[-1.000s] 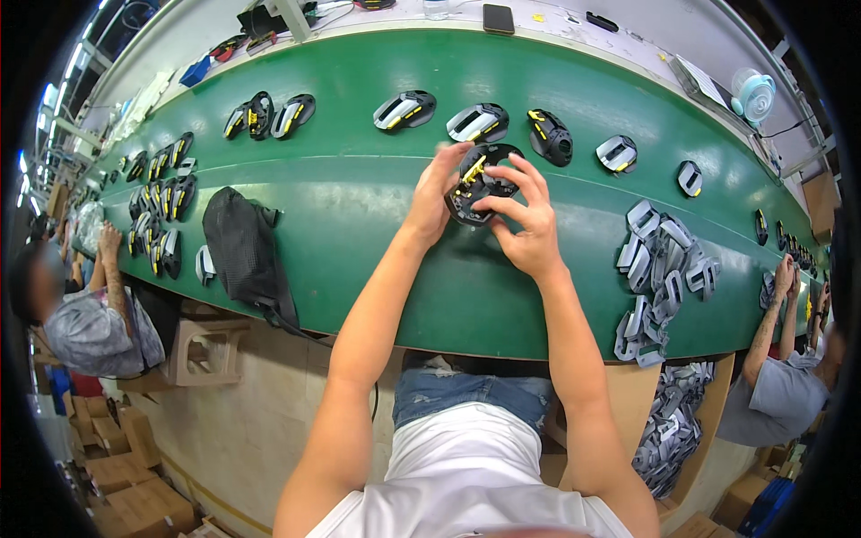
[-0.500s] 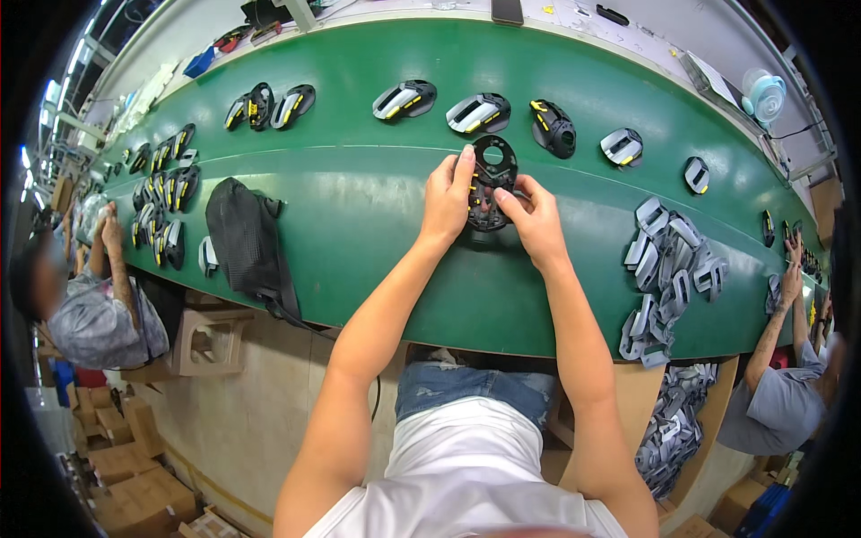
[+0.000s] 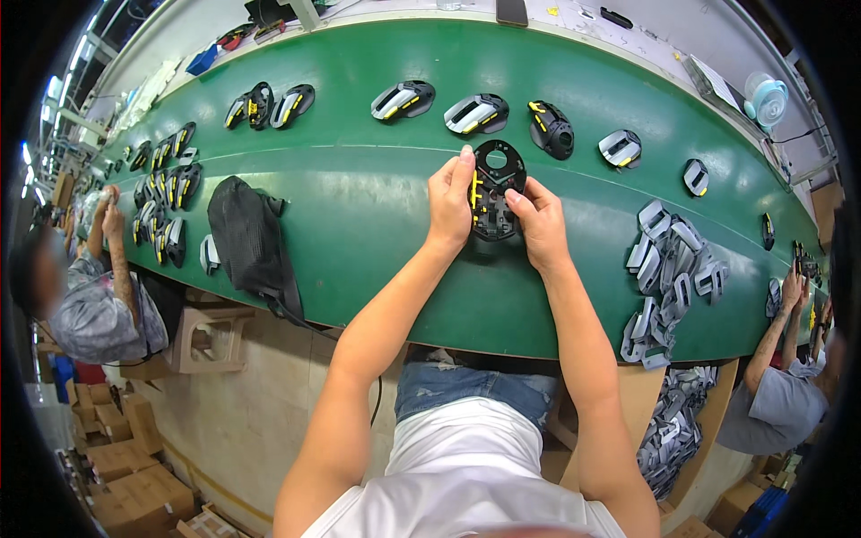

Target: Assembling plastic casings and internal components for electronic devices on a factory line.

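Between my hands is a black plastic shell, shaped like a computer mouse cover, with a round hole at its far end and yellow strips along its left side. My left hand grips its left edge, thumb pointing up along it. On the other side my right hand holds it, the thumb pressed on its face. Just beyond lie a grey-and-black shell with a yellow strip and a black one with yellow marks. Another grey-and-black shell rests farther left.
Grey plastic parts lie heaped to the right on the green table. More fill a cardboard box below. A black bag lies left, near several shells. One person works at each end.
The shell in my hands has turned and shifted slightly right, so its yellow strips show more. My right hand has moved a little with it.
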The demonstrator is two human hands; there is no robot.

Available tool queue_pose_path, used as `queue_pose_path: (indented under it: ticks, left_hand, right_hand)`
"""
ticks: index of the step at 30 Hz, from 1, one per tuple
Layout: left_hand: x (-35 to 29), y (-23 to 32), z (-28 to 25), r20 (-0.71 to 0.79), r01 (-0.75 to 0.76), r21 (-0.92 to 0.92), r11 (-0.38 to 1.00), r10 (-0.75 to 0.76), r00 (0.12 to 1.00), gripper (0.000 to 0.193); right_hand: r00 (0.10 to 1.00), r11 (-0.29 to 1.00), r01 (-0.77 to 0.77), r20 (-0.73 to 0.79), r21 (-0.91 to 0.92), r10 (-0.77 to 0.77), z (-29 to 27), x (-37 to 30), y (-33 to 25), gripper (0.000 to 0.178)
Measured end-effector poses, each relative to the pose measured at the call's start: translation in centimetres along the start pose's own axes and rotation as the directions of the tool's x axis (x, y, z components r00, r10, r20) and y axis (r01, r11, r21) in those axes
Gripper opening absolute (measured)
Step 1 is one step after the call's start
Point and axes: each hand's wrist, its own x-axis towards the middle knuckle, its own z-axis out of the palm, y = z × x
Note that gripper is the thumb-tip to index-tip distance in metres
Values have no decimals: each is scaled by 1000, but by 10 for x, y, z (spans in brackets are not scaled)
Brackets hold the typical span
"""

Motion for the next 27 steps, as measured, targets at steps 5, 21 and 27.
queue_pose_path:
  ticks: [5, 21, 27]
  left_hand:
    - [-2, 2, 4, -22, 27, -5, 1000, -27, 999, 37]
    - [13, -3, -6, -112, 157, -42, 987, -161, 981, 34]
    - [42, 32, -52, -204, -108, -301, 948, 46, 978, 48]
  right_hand:
    - [999, 1000, -3, -36, 13, 3, 4, -2, 0, 16]
    - [997, 999, -37, -72, -24, 35, 8, -1, 0, 31]
    - [995, 994, -94, 20, -62, 95, 1, -2, -4, 35]
